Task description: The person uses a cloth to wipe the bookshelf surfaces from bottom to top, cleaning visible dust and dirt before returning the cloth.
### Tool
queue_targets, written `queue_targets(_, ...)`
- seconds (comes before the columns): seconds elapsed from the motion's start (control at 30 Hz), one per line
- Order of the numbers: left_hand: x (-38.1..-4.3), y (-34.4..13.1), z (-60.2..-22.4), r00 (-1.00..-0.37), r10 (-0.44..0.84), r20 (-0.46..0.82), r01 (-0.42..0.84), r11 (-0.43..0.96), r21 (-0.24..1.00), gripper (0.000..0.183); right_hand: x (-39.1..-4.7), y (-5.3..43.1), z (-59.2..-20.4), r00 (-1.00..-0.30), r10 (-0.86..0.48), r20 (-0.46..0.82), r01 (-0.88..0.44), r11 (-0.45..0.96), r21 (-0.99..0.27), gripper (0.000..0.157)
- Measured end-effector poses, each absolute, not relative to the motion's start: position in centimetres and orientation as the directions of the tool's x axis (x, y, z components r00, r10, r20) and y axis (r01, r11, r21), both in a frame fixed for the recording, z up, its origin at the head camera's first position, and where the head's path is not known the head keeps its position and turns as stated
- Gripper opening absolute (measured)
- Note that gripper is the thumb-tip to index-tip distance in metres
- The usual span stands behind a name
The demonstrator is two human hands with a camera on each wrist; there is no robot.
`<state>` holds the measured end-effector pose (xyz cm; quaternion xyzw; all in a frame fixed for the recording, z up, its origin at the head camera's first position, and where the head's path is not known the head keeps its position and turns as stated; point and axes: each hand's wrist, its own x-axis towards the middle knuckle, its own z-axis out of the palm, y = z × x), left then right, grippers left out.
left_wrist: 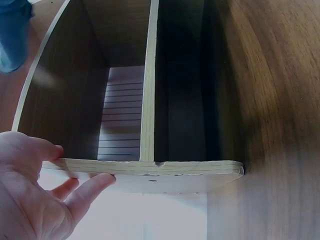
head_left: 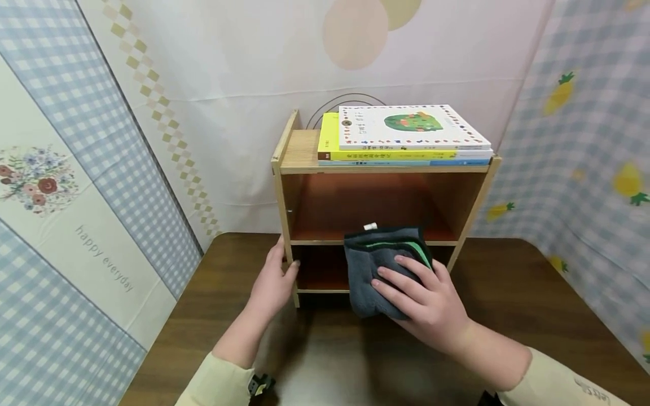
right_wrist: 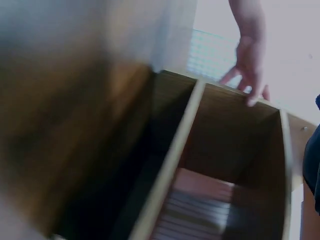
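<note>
A small wooden shelf [head_left: 301, 151] stands on the table in the head view. My left hand [head_left: 269, 288] grips its left side panel, thumb at the front edge and fingers around the outside; the left wrist view shows this hand [left_wrist: 42, 187] against the panel edge [left_wrist: 200, 168]. A folded dark grey cloth [head_left: 368, 276] with black and green trim and a white tag is held in my right hand [head_left: 426, 301], in front of the middle and lower compartments. Fingers lie spread over its front, while the thumb is hidden. At the right wrist view's edge, part of the cloth [right_wrist: 313, 165] shows.
Several books [head_left: 411, 128], a white-covered one uppermost, lie stacked on the shelf's top board. The brown wooden table [head_left: 508, 293] extends on both sides. Patterned cloth [head_left: 244, 67] hangs behind, and checked cloth [head_left: 599, 186] hangs at the right.
</note>
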<state>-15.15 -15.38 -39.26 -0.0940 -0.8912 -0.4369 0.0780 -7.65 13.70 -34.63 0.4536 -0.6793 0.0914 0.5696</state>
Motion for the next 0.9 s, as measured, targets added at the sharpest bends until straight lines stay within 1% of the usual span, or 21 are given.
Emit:
queue_targets(0.23,-15.2,-15.7,-39.2,-0.971,0.098,0.219,0.234,0.59,0.773,0.074,-6.6,15.9,-37.9,-0.09,-0.537,0.839,-0.734,0.605,0.309,0.035)
queue_targets(0.57,-15.1,-15.6,-39.1,-0.969,0.102,0.227,0.243,0.579,0.778,0.074,-5.5,18.0,-41.5,-0.239,-0.544,0.804,-0.756,0.624,0.198,0.041)
queue_targets(0.77,-15.2,-15.5,-39.0,-0.969,0.104,0.222,0.24,0.585,0.775,0.074,-5.0,19.3,-43.7,-0.386,-0.584,0.714,-0.769,0.632,0.101,0.045)
queue_targets(0.8,-15.2,-15.5,-39.0,-0.969,0.106,0.223,0.242,0.584,0.775,0.074,-4.9,19.6,-44.1,-0.413,-0.592,0.692,-0.768,0.634,0.084,0.044)
queue_targets(0.87,-15.2,-15.4,-39.0,-0.969,0.106,0.223,0.243,0.582,0.776,0.074,-4.7,20.0,-44.6,-0.457,-0.604,0.653,-0.763,0.644,0.062,0.034)
queue_targets(0.9,-15.1,-15.4,-39.0,-0.968,0.107,0.225,0.245,0.58,0.777,0.074,-4.7,20.2,-44.9,-0.477,-0.608,0.635,-0.758,0.65,0.053,0.033)
